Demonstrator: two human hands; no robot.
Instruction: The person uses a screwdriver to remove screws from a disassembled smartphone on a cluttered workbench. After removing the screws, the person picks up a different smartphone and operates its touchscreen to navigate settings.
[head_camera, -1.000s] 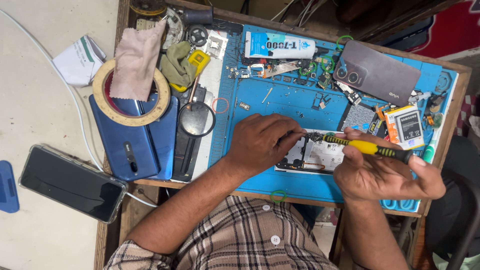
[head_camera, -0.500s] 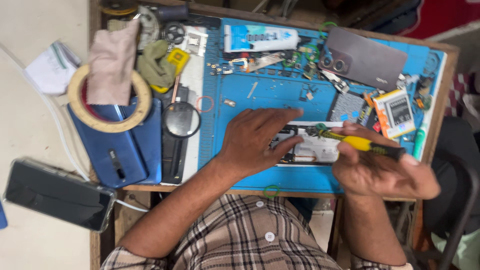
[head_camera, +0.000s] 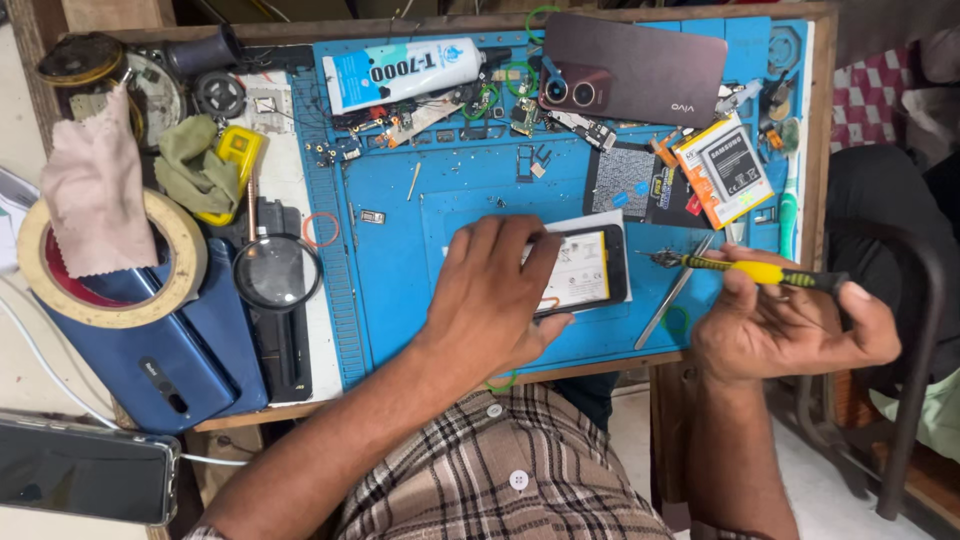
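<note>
A wooden tabletop (head_camera: 820, 120) carries a blue work mat (head_camera: 400, 270). Near the edge, the left hand (head_camera: 490, 300) presses flat on an opened phone (head_camera: 585, 270), grasping nothing, seemingly to keep it from sliding. To the right, the right hand (head_camera: 790, 325) has its grip closed on a yellow screwdriver (head_camera: 750, 270), tip pointing at the phone. Farther away lie a glue tube (head_camera: 400, 72) and a dark back cover (head_camera: 640, 65).

This was a phone repair workbench in a small workshop. A blue repair mat (head_camera: 400, 230) covered the wooden table (head_camera: 822, 120), strewn with tiny circuit boards (head_camera: 520, 115) at the far edge beside a glue tube (head_camera: 400, 72). A magnifying glass (head_camera: 276, 270) and a tape roll (head_camera: 110, 290) lay to the left, a loose phone battery (head_camera: 722, 170) and a detached back cover (head_camera: 640, 68) far right.
</note>
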